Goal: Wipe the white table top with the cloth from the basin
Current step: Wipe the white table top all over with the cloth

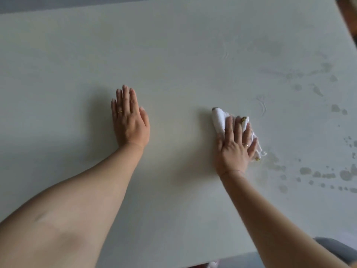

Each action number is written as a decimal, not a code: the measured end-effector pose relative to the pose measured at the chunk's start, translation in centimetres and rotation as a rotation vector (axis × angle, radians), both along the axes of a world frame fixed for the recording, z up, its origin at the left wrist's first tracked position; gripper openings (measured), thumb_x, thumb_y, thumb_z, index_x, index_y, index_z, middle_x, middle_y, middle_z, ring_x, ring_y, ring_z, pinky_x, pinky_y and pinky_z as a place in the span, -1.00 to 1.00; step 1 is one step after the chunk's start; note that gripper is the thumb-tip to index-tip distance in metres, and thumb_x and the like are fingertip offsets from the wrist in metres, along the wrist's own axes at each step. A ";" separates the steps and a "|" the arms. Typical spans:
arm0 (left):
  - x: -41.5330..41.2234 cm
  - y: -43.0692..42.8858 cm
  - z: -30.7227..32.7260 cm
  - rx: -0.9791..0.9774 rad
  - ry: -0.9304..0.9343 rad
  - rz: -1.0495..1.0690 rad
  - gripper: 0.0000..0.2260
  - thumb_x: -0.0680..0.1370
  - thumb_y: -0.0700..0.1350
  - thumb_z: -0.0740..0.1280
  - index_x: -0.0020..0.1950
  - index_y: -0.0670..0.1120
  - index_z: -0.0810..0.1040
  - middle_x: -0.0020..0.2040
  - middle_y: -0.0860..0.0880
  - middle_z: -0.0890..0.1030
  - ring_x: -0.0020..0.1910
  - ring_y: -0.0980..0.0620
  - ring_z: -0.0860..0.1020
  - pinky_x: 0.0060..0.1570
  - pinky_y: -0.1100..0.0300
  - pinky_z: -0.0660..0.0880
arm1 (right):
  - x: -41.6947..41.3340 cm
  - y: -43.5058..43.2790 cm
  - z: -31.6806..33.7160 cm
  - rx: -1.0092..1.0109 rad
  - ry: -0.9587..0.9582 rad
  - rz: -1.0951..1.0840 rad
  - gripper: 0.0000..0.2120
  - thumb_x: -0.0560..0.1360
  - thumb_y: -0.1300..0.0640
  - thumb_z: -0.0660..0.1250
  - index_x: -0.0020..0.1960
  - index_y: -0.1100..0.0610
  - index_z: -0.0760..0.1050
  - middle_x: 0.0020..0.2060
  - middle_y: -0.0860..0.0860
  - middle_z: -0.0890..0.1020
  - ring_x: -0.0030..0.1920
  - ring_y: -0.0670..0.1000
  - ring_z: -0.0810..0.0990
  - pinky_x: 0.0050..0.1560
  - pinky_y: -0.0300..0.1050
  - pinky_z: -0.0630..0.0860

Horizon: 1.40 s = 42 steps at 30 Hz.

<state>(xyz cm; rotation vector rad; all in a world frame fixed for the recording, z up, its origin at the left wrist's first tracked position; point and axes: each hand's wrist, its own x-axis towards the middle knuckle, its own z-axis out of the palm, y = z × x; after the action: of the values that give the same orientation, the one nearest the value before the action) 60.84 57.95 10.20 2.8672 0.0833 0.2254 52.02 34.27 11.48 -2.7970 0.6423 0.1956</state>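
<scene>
1. A smooth white flat-topped counter (pixel 173 55) fills almost the whole view from the head camera, its near edge showing at the bottom.
2. The left hand (pixel 130 118) lies palm down on the bare counter, left of centre. Its fingers (pixel 125 95) are straight and held close together, pointing away from the person, with the thumb resting alongside. It holds nothing. A thin gold ring (pixel 120 112) sits on one finger.
3. The right hand (pixel 234 146) presses flat on a crumpled white cloth with small olive-coloured marks at its edges (pixel 219 120), which lies on the counter right of centre.
4. The right hand's fingers (pixel 229 125) are slightly spread over the cloth, pinning it to the surface rather than curling around it. A gold ring shows on this hand too.
5. The cloth sticks out beyond the fingertips at the far left and from under the outer side of the hand at the right.
6. Grey water droplets and damp smears (pixel 318 175) dot the right part of the counter, beginning just beside the cloth and running toward the right edge.
7. Both bare forearms reach in from the bottom of the view.
8. A grey rounded object (pixel 336 248) shows at the lower right corner, past the counter's edge; what it is cannot be told.
</scene>
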 end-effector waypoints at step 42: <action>-23.2 -6.7 0.5 -0.038 0.165 -0.034 -0.51 0.57 -0.10 0.03 0.47 -0.25 0.27 0.49 -0.20 0.26 0.48 -0.17 0.21 0.44 -0.08 0.15 | -21.7 0.8 0.8 0.043 -0.047 0.620 -0.48 0.54 -0.03 0.12 0.49 -0.04 0.18 0.47 -0.06 0.24 0.51 0.06 0.09 0.43 0.17 0.08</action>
<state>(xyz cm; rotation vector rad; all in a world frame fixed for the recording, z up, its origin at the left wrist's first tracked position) 37.60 51.22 10.68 2.8418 0.0692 -0.0197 30.30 35.10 12.28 -2.8567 -0.2553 0.2518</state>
